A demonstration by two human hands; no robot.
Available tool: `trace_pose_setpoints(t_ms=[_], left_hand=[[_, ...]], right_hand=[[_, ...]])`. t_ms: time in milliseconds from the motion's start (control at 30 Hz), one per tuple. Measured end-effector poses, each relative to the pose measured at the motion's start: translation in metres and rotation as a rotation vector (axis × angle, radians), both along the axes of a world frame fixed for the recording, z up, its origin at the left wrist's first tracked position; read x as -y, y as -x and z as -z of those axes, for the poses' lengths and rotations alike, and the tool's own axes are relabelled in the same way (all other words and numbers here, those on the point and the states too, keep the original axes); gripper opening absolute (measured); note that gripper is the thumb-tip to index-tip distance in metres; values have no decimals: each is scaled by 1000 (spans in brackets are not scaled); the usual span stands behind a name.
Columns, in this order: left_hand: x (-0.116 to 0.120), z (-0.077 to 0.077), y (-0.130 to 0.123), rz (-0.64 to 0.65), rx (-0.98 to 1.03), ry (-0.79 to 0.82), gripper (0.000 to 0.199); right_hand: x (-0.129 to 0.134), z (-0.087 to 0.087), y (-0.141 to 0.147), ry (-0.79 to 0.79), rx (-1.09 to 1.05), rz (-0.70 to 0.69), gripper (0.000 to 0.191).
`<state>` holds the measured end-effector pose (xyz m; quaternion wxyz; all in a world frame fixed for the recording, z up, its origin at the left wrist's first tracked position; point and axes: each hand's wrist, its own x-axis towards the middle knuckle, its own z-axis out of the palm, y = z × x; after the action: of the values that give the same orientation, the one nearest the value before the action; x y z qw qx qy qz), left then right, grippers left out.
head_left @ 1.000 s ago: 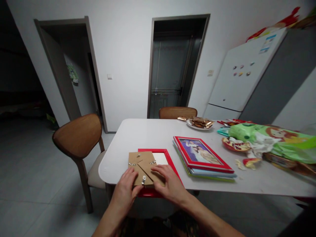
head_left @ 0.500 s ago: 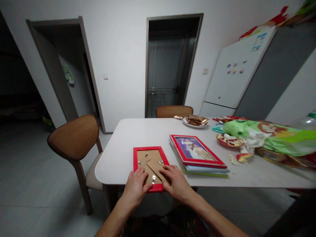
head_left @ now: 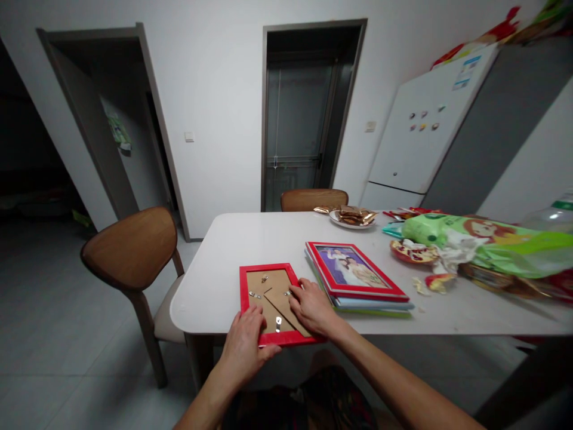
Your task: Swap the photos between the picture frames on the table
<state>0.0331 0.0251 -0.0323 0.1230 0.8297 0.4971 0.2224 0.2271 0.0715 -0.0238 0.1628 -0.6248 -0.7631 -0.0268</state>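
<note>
Since a second ago, the brown board [head_left: 272, 313] has gone down into the red frame [head_left: 290, 338], and our right hand [head_left: 311, 307] has slid up along its right side.

Left of the red frame, we see a brown chair [head_left: 134, 248]. At the red frame's near left corner, our left hand [head_left: 245, 337] holds on, fingers on top and thumb by the near edge. The red frame lies back side up on the bench [head_left: 203, 286], with its near side poking past the edge. If we push down too hard there, it could tip off.

Little clips sit on the board, like the bottom clip [head_left: 278, 324]. They don't seem to reach over the red rim, so the board could fall out if we lift it.

Over the red frame's right side, our right hand bends its fingers by the right clip [head_left: 287, 293]. We can't tell if it pinches it; a hard poke could bend that clip.

Just right of the red frame is a pile of picture frames [head_left: 353, 269]. Our right wrist is near, so a bump could make the pile slide.
</note>
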Motion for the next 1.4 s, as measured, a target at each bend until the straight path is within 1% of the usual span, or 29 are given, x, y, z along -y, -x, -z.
trace_pose_setpoints(t_ms=[133, 300, 367, 600, 733, 833, 933, 1033, 1133, 1200, 1267, 1400], left_hand=[[2, -6, -1, -16, -8, 18, 45], [6, -8, -4, -43, -39, 60, 64], [6, -7, -5, -44, -45, 62, 66], [4, -3, -4, -33, -37, 13, 64], [3, -2, -2, -10, -8, 22, 64], [4, -2, -1, -6, 15, 32, 64], [5, -2, 0, -2, 26, 38, 63], [5, -2, 1, 15, 21, 42, 58], [5, -3, 1, 22, 14, 39, 46], [4, -4, 1, 21, 9, 38, 43], [4, -4, 1, 21, 1, 45, 45], [3, -3, 0, 21, 8, 59, 46]], right_hand=[[-2, 0, 0, 3, 25, -55, 31], [4, 4, -5, -25, -59, -129, 31], [6, 5, -7, -28, -87, -135, 31], [6, 6, -7, -21, -128, -127, 29], [10, 7, -7, -11, -136, -94, 29], [14, 5, -7, -5, -115, -69, 29], [15, -1, -7, 9, -46, -60, 30], [7, -7, -3, -38, 4, -65, 28], [-11, -10, 8, -55, -79, -150, 28], [-26, -9, 18, -1, -171, -173, 26], [-41, -7, 28, 67, -235, -143, 22], [-64, 2, 42, 156, -275, -75, 19]])
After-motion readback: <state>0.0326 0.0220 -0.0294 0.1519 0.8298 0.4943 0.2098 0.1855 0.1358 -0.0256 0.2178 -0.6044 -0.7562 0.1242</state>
